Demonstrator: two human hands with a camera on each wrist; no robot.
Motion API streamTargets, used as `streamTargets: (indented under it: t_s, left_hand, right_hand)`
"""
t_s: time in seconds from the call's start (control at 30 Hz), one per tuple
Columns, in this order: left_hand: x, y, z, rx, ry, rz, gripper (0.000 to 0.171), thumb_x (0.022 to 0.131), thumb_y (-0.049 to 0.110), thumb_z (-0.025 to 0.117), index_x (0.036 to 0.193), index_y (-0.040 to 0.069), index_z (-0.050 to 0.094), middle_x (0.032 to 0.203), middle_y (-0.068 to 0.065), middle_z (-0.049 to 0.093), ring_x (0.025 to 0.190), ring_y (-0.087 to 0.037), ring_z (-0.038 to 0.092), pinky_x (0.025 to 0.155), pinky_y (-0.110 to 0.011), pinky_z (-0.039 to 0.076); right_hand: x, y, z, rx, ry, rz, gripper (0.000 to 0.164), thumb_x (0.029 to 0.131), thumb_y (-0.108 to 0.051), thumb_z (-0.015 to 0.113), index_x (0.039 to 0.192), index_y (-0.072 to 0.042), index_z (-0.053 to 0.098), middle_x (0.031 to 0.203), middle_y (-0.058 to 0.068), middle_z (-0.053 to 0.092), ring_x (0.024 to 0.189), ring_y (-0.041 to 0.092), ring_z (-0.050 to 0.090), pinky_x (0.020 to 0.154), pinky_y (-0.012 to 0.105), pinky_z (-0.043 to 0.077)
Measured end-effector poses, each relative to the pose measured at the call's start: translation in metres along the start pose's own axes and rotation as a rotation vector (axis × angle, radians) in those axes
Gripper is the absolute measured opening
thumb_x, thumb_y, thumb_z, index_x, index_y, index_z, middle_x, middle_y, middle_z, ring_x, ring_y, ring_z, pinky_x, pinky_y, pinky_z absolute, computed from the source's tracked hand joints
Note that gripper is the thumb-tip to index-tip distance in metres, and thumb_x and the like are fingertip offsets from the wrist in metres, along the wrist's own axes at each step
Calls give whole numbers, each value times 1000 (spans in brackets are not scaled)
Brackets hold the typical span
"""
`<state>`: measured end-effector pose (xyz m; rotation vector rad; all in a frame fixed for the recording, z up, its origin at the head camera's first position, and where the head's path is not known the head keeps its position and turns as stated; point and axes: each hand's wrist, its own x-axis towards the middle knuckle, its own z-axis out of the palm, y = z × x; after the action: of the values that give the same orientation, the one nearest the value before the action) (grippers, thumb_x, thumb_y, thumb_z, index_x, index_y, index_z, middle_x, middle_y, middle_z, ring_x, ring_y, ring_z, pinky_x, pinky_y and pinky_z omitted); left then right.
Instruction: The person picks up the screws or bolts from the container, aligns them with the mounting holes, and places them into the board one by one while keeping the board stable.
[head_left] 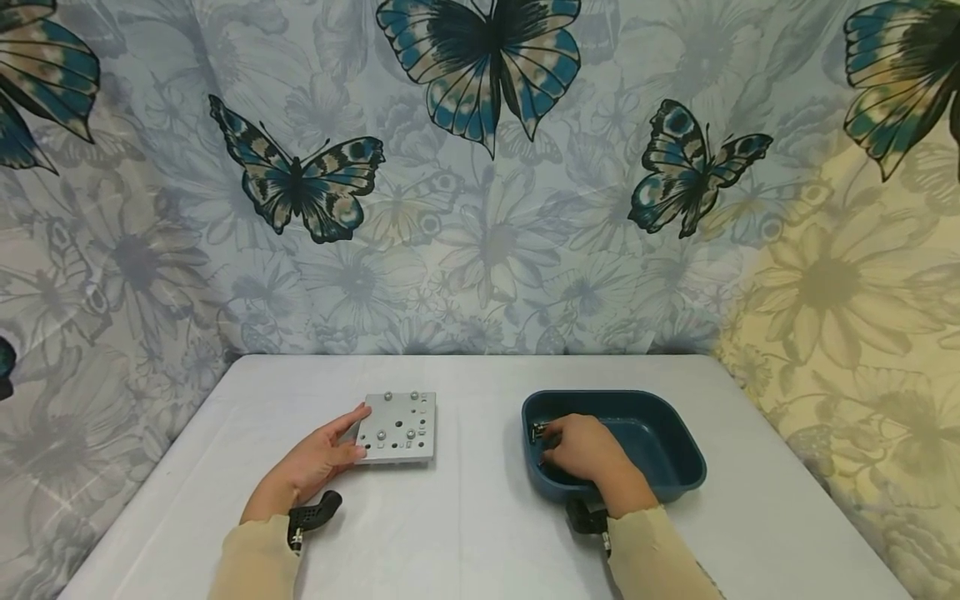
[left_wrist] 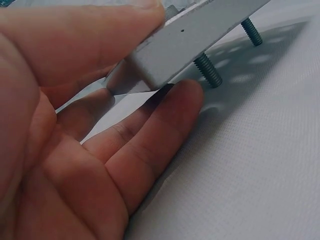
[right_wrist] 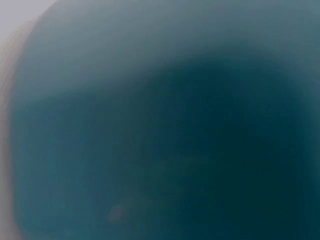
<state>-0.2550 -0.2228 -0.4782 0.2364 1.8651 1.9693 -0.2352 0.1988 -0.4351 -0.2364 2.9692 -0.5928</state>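
Observation:
My left hand (head_left: 318, 458) grips the left edge of a square metal plate (head_left: 398, 410), thumb on one face and fingers at the side and below. Several screws stand in the plate; in the left wrist view their threaded shanks (left_wrist: 208, 70) stick out underneath, and the plate is raised off the cloth at that side. My right hand (head_left: 588, 450) reaches down into a dark blue plastic bin (head_left: 693, 471), fingertips at small shiny metal pieces (head_left: 537, 430) by its left wall. Whether they pinch one is hidden. The right wrist view shows only blurred blue bin wall (right_wrist: 75, 160).
A white cloth (head_left: 480, 533) covers the table, with bare cloth between plate and bin. Behind the table's far edge hangs a butterfly-and-flower curtain (head_left: 495, 275). Black wrist mounts (head_left: 315, 512) sit at both cuffs.

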Motion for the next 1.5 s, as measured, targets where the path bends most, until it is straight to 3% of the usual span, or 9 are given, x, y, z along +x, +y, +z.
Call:
streamTargets:
  t_s: [0.2,0.6,0.87,1.23,1.5]
  left_hand:
    - [0,1,1,-3,10,-6,83,92,0,70,159,6,22,166,-10,-2,141,-32,33,100,-31,46]
    - [1,1,-1,-4,2,3,83,92,1,70,159,6,22,166,-10,-2,141,-32,33,100,-30,46]
    - [1,1,-1,-9,13,-1,82,92,-1,70,159,7,24,165,-12,1,137,-30,39,98,-31,47]
    - [0,0,-2,3,10,-8,84,92,1,71,159,7,23,166,-11,-1,141,-32,33,99,-30,46]
    - [1,0,-2,-7,10,-4,83,91,0,70,159,7,23,166,-9,-3,141,-33,32,99,-31,46]
  right_hand:
    - [-1,-7,1,-67,-1,-54,24,78,-27,86,99,-16,79,103,2,72,99,27,66,84,46,54]
    - [4,-16,5,-145,31,-25,17,82,-24,83,92,-11,80,98,4,73,87,25,68,76,45,57]
    - [5,-16,5,-120,30,20,12,85,-19,79,90,-9,79,89,4,72,77,23,66,69,44,57]
    - [8,-17,7,-123,0,26,13,87,-19,77,87,-7,79,83,2,71,66,16,61,61,39,55]
    - [8,-18,10,-130,30,45,19,88,-22,75,74,-10,74,68,-1,63,58,15,55,54,36,50]
